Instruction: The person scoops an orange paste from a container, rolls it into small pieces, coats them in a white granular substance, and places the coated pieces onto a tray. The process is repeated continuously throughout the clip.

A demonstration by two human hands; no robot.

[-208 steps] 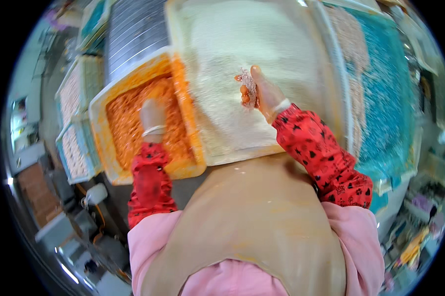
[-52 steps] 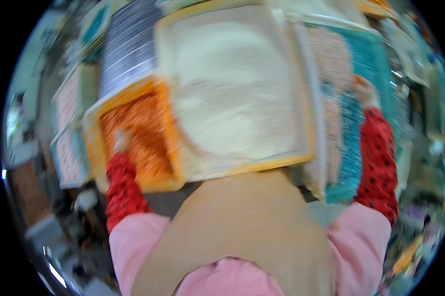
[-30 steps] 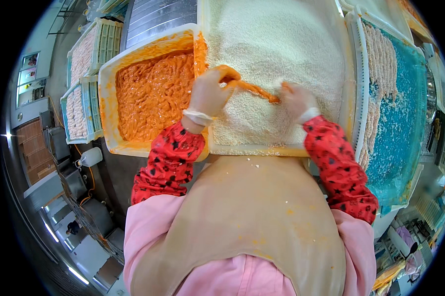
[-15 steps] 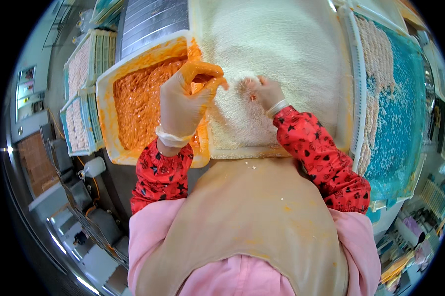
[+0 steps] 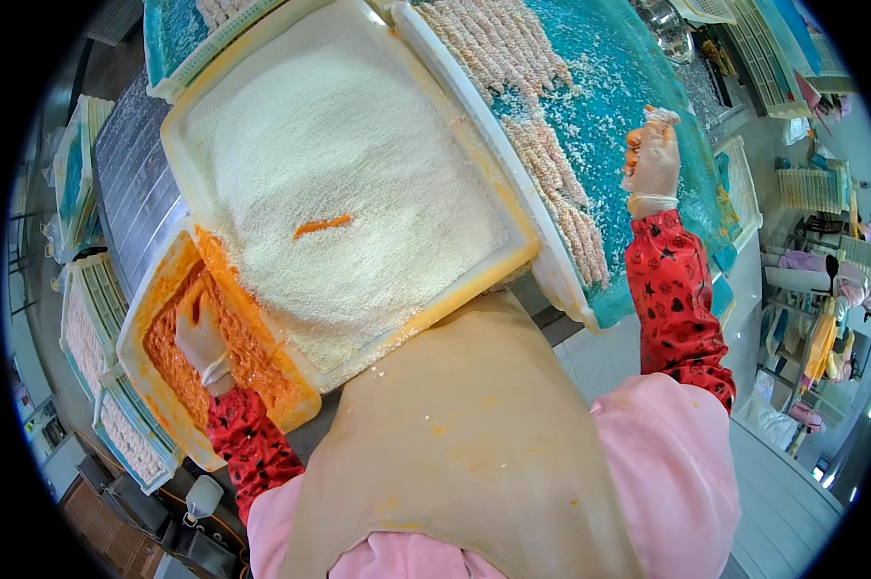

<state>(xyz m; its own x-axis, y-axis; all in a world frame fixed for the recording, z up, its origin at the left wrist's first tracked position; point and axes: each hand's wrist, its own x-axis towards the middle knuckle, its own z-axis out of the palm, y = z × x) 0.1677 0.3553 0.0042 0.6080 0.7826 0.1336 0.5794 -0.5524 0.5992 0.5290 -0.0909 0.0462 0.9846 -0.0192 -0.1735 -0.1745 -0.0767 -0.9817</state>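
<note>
Right hand [image 5: 654, 159] grips a crumbed strip [image 5: 661, 115], blue tray [image 5: 604, 145] below its fingers!
Left hand [image 5: 202, 340] dips into orange mix [image 5: 254, 359], grip unclear.

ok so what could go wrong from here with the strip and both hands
The orange strip lies largely bare on the white crumbs, so its coating might end up patchy. The left hand is in the wet orange mix and could drip onto those crumbs. The right hand holds a crumbed piece over the blue sheet and might shed crumbs.
</note>
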